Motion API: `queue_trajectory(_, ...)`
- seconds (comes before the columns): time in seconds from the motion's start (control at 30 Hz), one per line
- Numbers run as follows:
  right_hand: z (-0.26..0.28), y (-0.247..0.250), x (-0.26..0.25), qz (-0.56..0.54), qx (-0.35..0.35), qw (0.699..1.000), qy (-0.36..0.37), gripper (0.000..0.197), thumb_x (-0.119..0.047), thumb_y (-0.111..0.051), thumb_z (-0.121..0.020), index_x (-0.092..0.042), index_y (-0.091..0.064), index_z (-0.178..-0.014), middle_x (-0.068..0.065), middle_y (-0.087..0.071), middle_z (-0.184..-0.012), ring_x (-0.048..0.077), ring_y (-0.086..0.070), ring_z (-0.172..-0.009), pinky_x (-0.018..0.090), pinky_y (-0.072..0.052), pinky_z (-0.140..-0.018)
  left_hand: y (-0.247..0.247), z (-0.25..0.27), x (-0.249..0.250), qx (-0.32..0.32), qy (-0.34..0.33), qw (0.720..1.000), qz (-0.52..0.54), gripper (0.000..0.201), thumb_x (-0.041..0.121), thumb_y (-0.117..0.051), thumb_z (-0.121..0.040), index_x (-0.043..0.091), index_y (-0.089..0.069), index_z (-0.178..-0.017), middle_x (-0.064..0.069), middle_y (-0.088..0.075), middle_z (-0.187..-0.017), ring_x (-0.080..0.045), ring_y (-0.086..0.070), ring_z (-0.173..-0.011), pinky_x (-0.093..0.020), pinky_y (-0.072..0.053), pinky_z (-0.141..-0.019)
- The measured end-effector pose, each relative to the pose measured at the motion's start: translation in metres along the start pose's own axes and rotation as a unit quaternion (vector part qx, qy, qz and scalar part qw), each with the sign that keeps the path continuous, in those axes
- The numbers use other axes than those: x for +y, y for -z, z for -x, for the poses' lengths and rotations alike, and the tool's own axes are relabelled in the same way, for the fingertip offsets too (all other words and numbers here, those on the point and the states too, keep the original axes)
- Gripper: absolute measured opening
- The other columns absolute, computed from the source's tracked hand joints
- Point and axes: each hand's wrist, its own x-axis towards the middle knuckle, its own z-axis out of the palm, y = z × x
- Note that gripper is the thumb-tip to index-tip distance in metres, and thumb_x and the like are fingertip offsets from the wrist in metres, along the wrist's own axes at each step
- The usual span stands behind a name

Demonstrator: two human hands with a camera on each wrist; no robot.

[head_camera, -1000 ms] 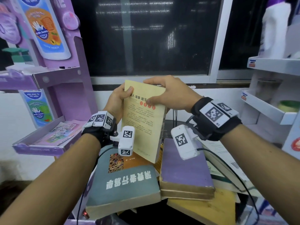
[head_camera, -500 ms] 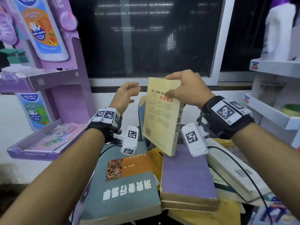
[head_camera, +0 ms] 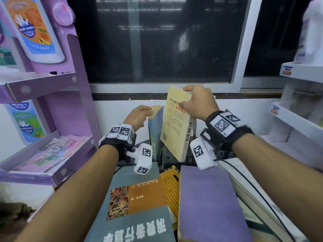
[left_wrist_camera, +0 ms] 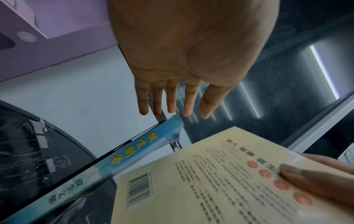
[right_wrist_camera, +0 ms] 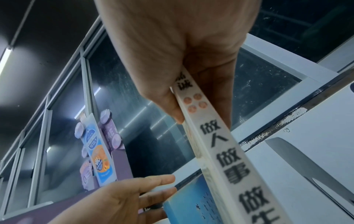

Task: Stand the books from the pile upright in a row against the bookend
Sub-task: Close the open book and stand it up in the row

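Observation:
My right hand (head_camera: pixel 187 96) grips the top of a pale yellow book (head_camera: pixel 174 130), thumb on its cover, and holds it upright in the air. The wrist views show its cover (left_wrist_camera: pixel 210 174) and its spine (right_wrist_camera: pixel 226 151). Just left of it a blue book (head_camera: pixel 154 130) stands upright. My left hand (head_camera: pixel 139 114) is open, its straight fingers (right_wrist_camera: pixel 159 188) at that book's top corner. A thin black upright edge (left_wrist_camera: pixel 162 117) shows behind the blue spine (left_wrist_camera: pixel 134 151). The pile lies near me: a grey-and-orange book (head_camera: pixel 139 206) and a purple book (head_camera: pixel 206 203).
A purple display rack (head_camera: pixel 52 84) with a leaflet tray (head_camera: pixel 43 154) stands on the left. White shelves (head_camera: pixel 297 119) close off the right. A dark window (head_camera: pixel 157 41) and a white wall are behind. More books (head_camera: pixel 244 194) lie at the pile's right.
My left hand let go of the yellow book and moved to the blue book's top. The right hand turned the yellow book edge-on and carried it farther away, beside the blue book.

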Motion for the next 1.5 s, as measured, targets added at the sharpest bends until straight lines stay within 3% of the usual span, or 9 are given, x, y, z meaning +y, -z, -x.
queue_trajectory(0.13,-0.015,-0.023,0.000,0.022,-0.006,1.000,0.013,0.046,-0.021,-0.066,-0.086,-0.021,-0.056,-0.131,0.007,-0.065,-0.122,0.028,-0.065,-0.100,0.043,-0.059,-0.079,-0.001,-0.010,-0.006,0.005,0.021,1.000,0.007,0.020,0.024,-0.053,-0.095,0.021,-0.056,-0.114,-0.004,-0.055,-0.126,-0.025,-0.052,-0.114,-0.037,-0.047,-0.086)
queue_trajectory(0.27,-0.025,-0.043,0.001,0.037,-0.009,0.999,0.014,0.047,-0.020,-0.062,-0.088,-0.017,-0.052,-0.135,0.011,-0.063,-0.123,0.030,-0.060,-0.109,0.042,-0.055,-0.085,-0.003,-0.015,-0.013,-0.022,0.043,0.997,0.057,0.019,0.013,-0.051,-0.095,0.016,-0.056,-0.113,-0.009,-0.060,-0.107,-0.020,-0.060,-0.078,-0.029,-0.052,-0.066)
queue_trajectory(0.33,-0.028,-0.054,0.002,0.041,-0.013,0.999,0.017,0.044,-0.020,-0.060,-0.090,-0.016,-0.053,-0.133,0.012,-0.063,-0.122,0.031,-0.056,-0.113,0.040,-0.052,-0.085,-0.002,-0.016,-0.017,-0.032,0.041,0.996,0.067,0.025,0.009,-0.051,-0.094,0.014,-0.056,-0.118,-0.008,-0.061,-0.102,-0.019,-0.061,-0.074,-0.027,-0.052,-0.061)
queue_trajectory(0.63,-0.028,-0.099,-0.006,0.017,-0.058,0.997,0.047,0.047,-0.024,-0.055,-0.094,-0.022,-0.048,-0.140,0.012,-0.056,-0.136,0.035,-0.049,-0.125,0.036,-0.040,-0.101,0.000,-0.016,-0.027,-0.052,0.028,0.994,0.092,0.031,0.018,-0.052,-0.095,0.025,-0.060,-0.124,-0.003,-0.064,-0.118,-0.020,-0.063,-0.101,-0.041,-0.059,-0.076)
queue_trajectory(0.93,-0.031,-0.112,-0.005,0.002,-0.105,0.993,0.061,0.047,-0.025,-0.048,-0.098,-0.024,-0.044,-0.144,0.004,-0.047,-0.146,0.029,-0.033,-0.137,0.032,-0.028,-0.109,0.004,-0.015,-0.040,-0.062,0.002,0.991,0.119,0.040,0.033,-0.056,-0.096,0.026,-0.054,-0.135,-0.002,-0.062,-0.127,-0.018,-0.060,-0.113,-0.036,-0.060,-0.069)
queue_trajectory(1.13,-0.030,-0.113,-0.003,-0.029,-0.139,0.988,0.058,0.047,-0.027,-0.047,-0.098,-0.022,-0.044,-0.145,0.005,-0.048,-0.145,0.026,-0.041,-0.133,0.033,-0.034,-0.108,0.007,-0.014,-0.045,-0.077,-0.001,0.987,0.138,0.045,0.031,-0.059,-0.094,0.026,-0.051,-0.137,-0.003,-0.058,-0.131,-0.016,-0.059,-0.115,-0.035,-0.060,-0.072)
queue_trajectory(1.23,-0.027,-0.111,-0.003,-0.052,-0.169,0.983,0.045,0.046,-0.026,-0.046,-0.099,-0.023,-0.043,-0.144,0.009,-0.052,-0.142,0.026,-0.054,-0.120,0.026,-0.042,-0.096,0.010,-0.014,-0.048,-0.092,0.001,0.986,0.141,0.046,0.026,-0.061,-0.093,0.026,-0.050,-0.138,-0.002,-0.056,-0.131,-0.016,-0.060,-0.115,-0.040,-0.059,-0.081)
queue_trajectory(1.37,-0.025,-0.111,0.000,-0.081,-0.202,0.976,0.032,0.048,-0.030,-0.046,-0.099,-0.023,-0.042,-0.145,0.008,-0.047,-0.146,0.026,-0.051,-0.126,0.034,-0.039,-0.105,0.014,-0.014,-0.054,-0.108,-0.015,0.987,0.121,0.061,0.001,-0.064,-0.088,0.027,-0.047,-0.140,0.007,-0.054,-0.124,-0.017,-0.064,-0.106,-0.038,-0.059,-0.082)
queue_trajectory(1.5,-0.026,-0.116,0.005,-0.087,-0.221,0.971,0.033,0.048,-0.037,-0.047,-0.098,-0.026,-0.044,-0.145,0.005,-0.048,-0.146,0.024,-0.050,-0.128,0.035,-0.040,-0.105,0.013,-0.017,-0.061,-0.103,-0.040,0.992,0.066,0.080,-0.012,-0.068,-0.079,0.035,-0.046,-0.139,0.002,-0.054,-0.131,-0.023,-0.066,-0.107,-0.046,-0.057,-0.084)
